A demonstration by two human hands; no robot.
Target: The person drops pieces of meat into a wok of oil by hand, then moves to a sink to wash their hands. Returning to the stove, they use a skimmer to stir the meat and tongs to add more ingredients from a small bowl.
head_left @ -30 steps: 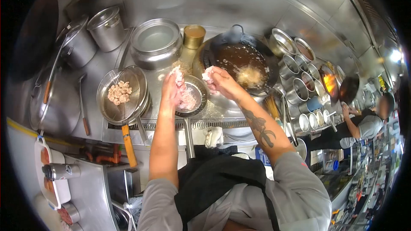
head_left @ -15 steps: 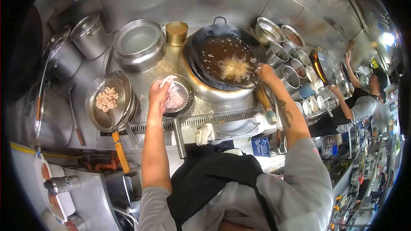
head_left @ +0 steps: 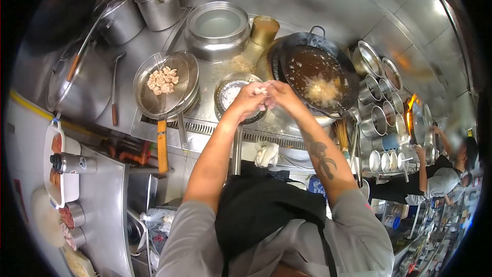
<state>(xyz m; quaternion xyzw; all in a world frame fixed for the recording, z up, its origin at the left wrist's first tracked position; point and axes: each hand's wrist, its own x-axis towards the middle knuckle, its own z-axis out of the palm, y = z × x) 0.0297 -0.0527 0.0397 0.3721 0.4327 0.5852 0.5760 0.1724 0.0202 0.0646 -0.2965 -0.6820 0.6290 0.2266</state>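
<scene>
My left hand [head_left: 249, 99] and my right hand [head_left: 280, 95] meet above a small long-handled pan [head_left: 237, 149]. Between my closed fingertips is a pale, white-coated piece of raw meat [head_left: 262, 91], mostly covered by the fingers. The pan contains more white-coated meat [head_left: 230, 96], partly hidden behind my left hand. Just to the right stands a black wok [head_left: 346, 66] of dark oil [head_left: 311, 66], where a frothing golden clump [head_left: 324, 91] bubbles. Left of the pan, a wire strainer [head_left: 141, 95] with a wooden handle bears several pale, cooked-looking pieces [head_left: 162, 80].
A large steel pot [head_left: 217, 47] and a brass-coloured can [head_left: 265, 31] stand behind the pan. A bamboo brush [head_left: 342, 136] and a white cloth [head_left: 266, 154] lie along the front. Steel bowls [head_left: 367, 59] and cups line the right, where another person [head_left: 439, 177] works near a flame.
My right hand has left the wok's edge and joined my left hand over the pan. The whole view has shifted, with the stove now further right. A flame has risen at the right.
</scene>
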